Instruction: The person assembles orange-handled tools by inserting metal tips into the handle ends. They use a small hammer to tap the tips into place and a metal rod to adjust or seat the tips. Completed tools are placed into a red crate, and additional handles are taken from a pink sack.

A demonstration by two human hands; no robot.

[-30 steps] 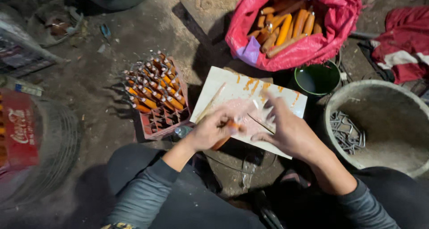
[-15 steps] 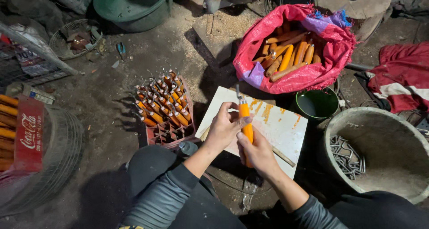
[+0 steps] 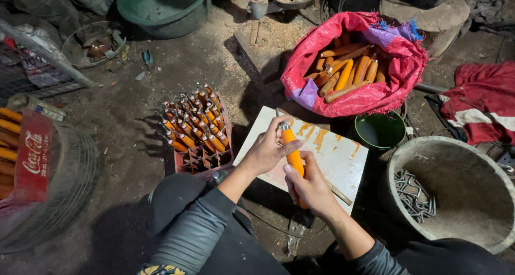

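From the head view, my left hand (image 3: 266, 152) and right hand (image 3: 311, 189) both grip one orange tool handle (image 3: 293, 152), held upright over the paint-stained white board (image 3: 338, 157). A crate of finished handles (image 3: 196, 133) stands just left; the red sack (image 3: 351, 66) lies beyond.

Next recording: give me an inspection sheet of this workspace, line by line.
Surface: white board streaked orange, lying on a dirt floor.
Job's things: orange handle with a metal tip, upright over the board.
Clutter: crate of handles, red sack of more, green bowl, tub of metal hooks.
Grips: left hand and right hand both closed on the handle.
Cables: nothing seen.
Surroundings: red cloth, green tub.
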